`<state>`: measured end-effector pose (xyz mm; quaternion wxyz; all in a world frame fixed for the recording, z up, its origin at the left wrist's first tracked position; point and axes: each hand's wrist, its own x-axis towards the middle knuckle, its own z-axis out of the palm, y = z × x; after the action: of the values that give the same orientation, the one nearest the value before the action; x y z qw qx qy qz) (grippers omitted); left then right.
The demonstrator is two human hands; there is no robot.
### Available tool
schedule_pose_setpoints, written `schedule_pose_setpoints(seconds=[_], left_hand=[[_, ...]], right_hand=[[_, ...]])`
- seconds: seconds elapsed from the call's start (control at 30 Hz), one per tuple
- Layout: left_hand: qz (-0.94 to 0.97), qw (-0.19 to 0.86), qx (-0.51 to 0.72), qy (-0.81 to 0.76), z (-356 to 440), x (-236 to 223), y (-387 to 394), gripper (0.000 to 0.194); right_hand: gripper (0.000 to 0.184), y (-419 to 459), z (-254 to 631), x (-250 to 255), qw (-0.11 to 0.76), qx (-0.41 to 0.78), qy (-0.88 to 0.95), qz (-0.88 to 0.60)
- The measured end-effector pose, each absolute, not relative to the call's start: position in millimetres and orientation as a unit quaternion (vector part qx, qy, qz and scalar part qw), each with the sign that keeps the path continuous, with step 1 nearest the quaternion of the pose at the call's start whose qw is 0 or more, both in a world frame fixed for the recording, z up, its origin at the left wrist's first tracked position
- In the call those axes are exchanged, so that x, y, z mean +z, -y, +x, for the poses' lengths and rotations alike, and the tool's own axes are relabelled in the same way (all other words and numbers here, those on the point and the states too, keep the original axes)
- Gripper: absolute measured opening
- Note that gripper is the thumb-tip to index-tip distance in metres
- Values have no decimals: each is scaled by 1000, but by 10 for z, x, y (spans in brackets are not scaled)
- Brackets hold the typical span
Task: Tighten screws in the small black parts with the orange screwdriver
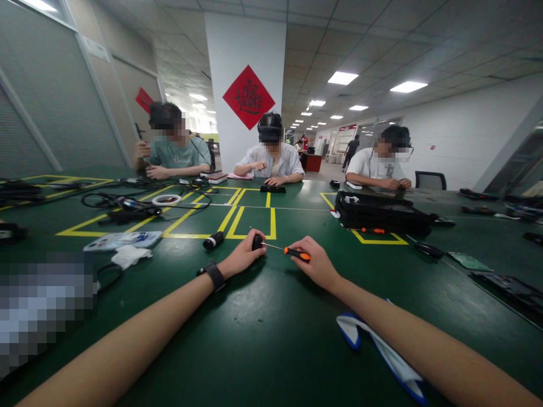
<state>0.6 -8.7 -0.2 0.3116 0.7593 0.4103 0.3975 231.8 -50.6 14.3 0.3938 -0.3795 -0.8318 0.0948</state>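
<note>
Between the thumb and fingers of my left hand [245, 252] is a small black round part [257, 242], much of it covered by the fingers. My right hand [316, 263] is closed around the orange-and-black handle of a screwdriver [297, 254]. Its thin metal shaft points left, and the tip meets or nearly meets the black part; exact contact cannot be made out. Just left of my left hand, a black cylinder with a pale band [213, 241] lies on the green table [254, 339].
Tissue [131, 256] and a pale blue phone-like case [121, 241] lie left, near cables [127, 203]. An open black tool case [382, 212] stands right, an orange-handled tool [373, 230] before it. A blue-edged white cloth [382, 345] lies by my right forearm. Three people sit opposite.
</note>
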Motion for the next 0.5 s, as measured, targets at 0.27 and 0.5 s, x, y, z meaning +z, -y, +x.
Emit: schedule_pose_setpoints(seconds=[0.27, 0.5], left_hand=[[770, 286, 391, -415, 8, 3, 108, 25], [761, 291, 396, -424, 14, 21, 120, 26]], right_hand=[[19, 507, 2291, 137, 402, 93, 805, -426], [18, 505, 2305, 108, 363, 66, 824, -430]])
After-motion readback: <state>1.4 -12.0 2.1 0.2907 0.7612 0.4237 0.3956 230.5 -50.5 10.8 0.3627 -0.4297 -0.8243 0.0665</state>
